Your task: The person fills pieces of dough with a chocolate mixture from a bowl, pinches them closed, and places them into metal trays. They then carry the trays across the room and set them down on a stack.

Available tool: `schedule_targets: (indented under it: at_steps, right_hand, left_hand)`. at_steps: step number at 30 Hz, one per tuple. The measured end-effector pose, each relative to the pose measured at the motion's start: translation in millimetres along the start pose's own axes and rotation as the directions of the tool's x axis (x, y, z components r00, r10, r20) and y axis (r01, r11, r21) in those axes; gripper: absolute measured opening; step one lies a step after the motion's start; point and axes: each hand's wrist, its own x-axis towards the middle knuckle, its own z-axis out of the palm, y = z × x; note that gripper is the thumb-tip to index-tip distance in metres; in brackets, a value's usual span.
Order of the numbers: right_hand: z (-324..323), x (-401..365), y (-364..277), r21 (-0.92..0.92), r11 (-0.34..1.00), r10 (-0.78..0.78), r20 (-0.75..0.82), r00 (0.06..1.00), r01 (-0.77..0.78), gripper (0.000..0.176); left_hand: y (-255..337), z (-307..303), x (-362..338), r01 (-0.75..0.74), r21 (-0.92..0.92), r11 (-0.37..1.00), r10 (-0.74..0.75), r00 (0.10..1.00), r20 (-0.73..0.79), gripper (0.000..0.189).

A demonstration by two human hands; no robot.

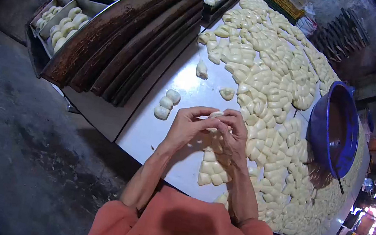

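Note:
Between the fingertips of my left hand (188, 126) and my right hand (233, 135) is a small piece of dough (216, 114). Both hands are closed on it, just above the white table (146, 133). Three shaped dough balls (166, 104) sit in a row to the left of my left hand. A loose dough lump (226, 93) lies beyond my fingers, and a longer dough piece (202, 68) is farther up. Flat cut dough pieces (213, 168) lie under and beside my right wrist, partly hidden by it.
Many cut dough pieces (267, 80) cover the table's right side. A blue basin (319, 129) holding brown liquid stands at the right. Stacked dark trays (127, 39) rise at the left, beside metal pans (70, 23) of dough balls. A yellow crate (284, 3) sits behind.

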Motion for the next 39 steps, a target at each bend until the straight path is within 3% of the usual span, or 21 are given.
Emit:
schedule_targets:
  at_steps: [1, 2, 5, 7, 12, 15, 16, 19, 20, 22, 24, 25, 27, 28, 31, 32, 34, 36, 37, 38, 39]
  right_hand:
    - [2.7, 1.4, -1.3, -0.03, 0.997, -0.078, -0.048, 0.996, 0.077, 0.025]
    - [8.8, -1.7, -6.4, 0.155, 0.986, 0.07, -0.083, 0.994, -0.057, 0.021]
    - [33.7, -6.0, -17.7, 0.416, 0.909, 0.114, -0.193, 0.975, -0.024, 0.025]
    - [35.8, -8.3, 8.4, 0.049, 0.995, -0.076, -0.244, 0.967, 0.091, 0.021]
    - [32.7, -8.7, 13.3, -0.166, 0.983, -0.101, -0.165, 0.981, 0.073, 0.016]
    - [36.2, -5.9, -9.5, -0.153, 0.968, 0.181, -0.128, 0.975, -0.2, 0.019]
    - [38.2, -5.5, -12.6, -0.231, 0.973, -0.013, -0.134, 0.991, -0.018, 0.022]
    - [41.8, -6.2, -27.8, -0.318, 0.927, -0.201, 0.031, 0.979, 0.2, 0.027]
    - [37.7, -7.8, -16.4, -0.32, 0.922, -0.207, 0.073, 0.976, 0.219, 0.029]
    - [42.9, -2.4, -15.6, -0.123, 0.989, 0.087, -0.004, 0.996, -0.087, 0.031]
    - [48.4, 11.0, -21.9, 0.036, 0.921, 0.388, -0.055, 0.92, -0.387, 0.034]
    - [52.3, 19.3, -30.6, 0.048, 0.911, 0.413, -0.117, 0.903, -0.411, 0.034]
    - [66.2, 29.6, -27.5, 0.264, 0.908, 0.379, -0.177, 0.908, -0.327, 0.031]
    - [65.3, 32.8, -24.4, 0.184, 0.922, 0.361, -0.1, 0.927, -0.34, 0.035]
    - [56.4, 46.6, -6.4, -0.501, 0.847, 0.354, 0.288, 0.89, -0.175, 0.042]
    - [55.4, 45.0, -6.3, -0.557, 0.809, 0.412, 0.307, 0.858, -0.19, 0.045]
    - [64.1, 42.3, -19.7, -0.673, 0.727, 0.335, 0.178, 0.925, -0.134, 0.048]
    - [71.9, 42.9, -30.0, -0.712, 0.693, 0.247, 0.088, 0.965, -0.112, 0.051]
    - [76.4, 42.7, -33.9, -0.715, 0.688, 0.282, 0.103, 0.954, -0.126, 0.052]
    - [81.4, 41.1, -37.5, -0.716, 0.684, 0.315, 0.12, 0.941, -0.138, 0.053]
    - [86.8, 38.1, -39.8, -0.717, 0.681, 0.348, 0.138, 0.927, -0.149, 0.054]
  left_hand:
    - [0.0, 1.0, -2.0, -0.03, 0.029, 0.999, 0.029, 1.0, 0.01, 0.023]
    - [-8.2, -7.1, 0.2, -0.042, -0.008, 0.999, 0.042, 0.997, 0.071, 0.022]
    - [-8.3, -15.9, 1.4, -0.036, 0.011, 0.999, 0.035, 0.995, 0.094, 0.022]
    - [-10.4, -16.6, -1.9, -0.025, 0.024, 0.999, 0.022, 0.994, 0.105, 0.023]
    - [-20.8, -16.5, -12.4, -0.085, 0.057, 0.995, 0.078, 0.989, 0.122, 0.02]
    - [-22.7, -26.7, -9.0, 0.001, 0.04, 0.999, 0.0, 1.0, -0.025, 0.021]
    - [-22.1, -30.2, -8.1, 0.016, 0.04, 0.999, -0.013, 0.998, -0.063, 0.021]
    - [-12.0, -41.7, -12.1, 0.018, 0.01, 1.0, -0.017, 1.0, -0.006, 0.024]
    - [-9.4, -46.8, -13.1, 0.017, 0.083, 0.996, -0.017, 1.0, 0.004, 0.03]
    - [5.5, -52.2, -20.6, 0.004, 0.251, 0.968, 0.024, 0.994, -0.108, 0.034]
    - [6.2, -73.9, -20.3, -0.051, 0.49, 0.87, 0.151, 0.974, -0.167, 0.041]
    - [28.9, -78.0, -28.1, -0.05, 0.591, 0.805, 0.174, 0.972, -0.156, 0.04]
    - [39.8, -104.2, -27.4, -0.158, 0.747, 0.645, 0.25, 0.968, -0.011, 0.051]
    - [40.8, -113.3, -22.7, -0.209, 0.791, 0.575, 0.25, 0.965, 0.074, 0.057]
    - [36.6, -138.6, 0.1, -0.355, 0.839, 0.413, 0.199, 0.934, 0.297, 0.076]
    - [33.7, -140.8, 7.7, -0.385, 0.832, 0.401, 0.17, 0.923, 0.345, 0.082]
    - [20.9, -144.0, 28.6, -0.445, 0.814, 0.373, 0.148, 0.895, 0.421, 0.094]
    - [18.6, -145.4, 40.6, -0.525, 0.798, 0.298, 0.157, 0.851, 0.501, 0.089]
    - [22.0, -143.3, 44.3, -0.561, 0.786, 0.259, 0.16, 0.828, 0.538, 0.087]
    - [25.2, -139.1, 47.6, -0.527, 0.8, 0.287, 0.083, 0.846, 0.527, 0.068]
    - [27.1, -137.3, 49.7, -0.51, 0.82, 0.26, 0.019, 0.852, 0.523, 0.073]
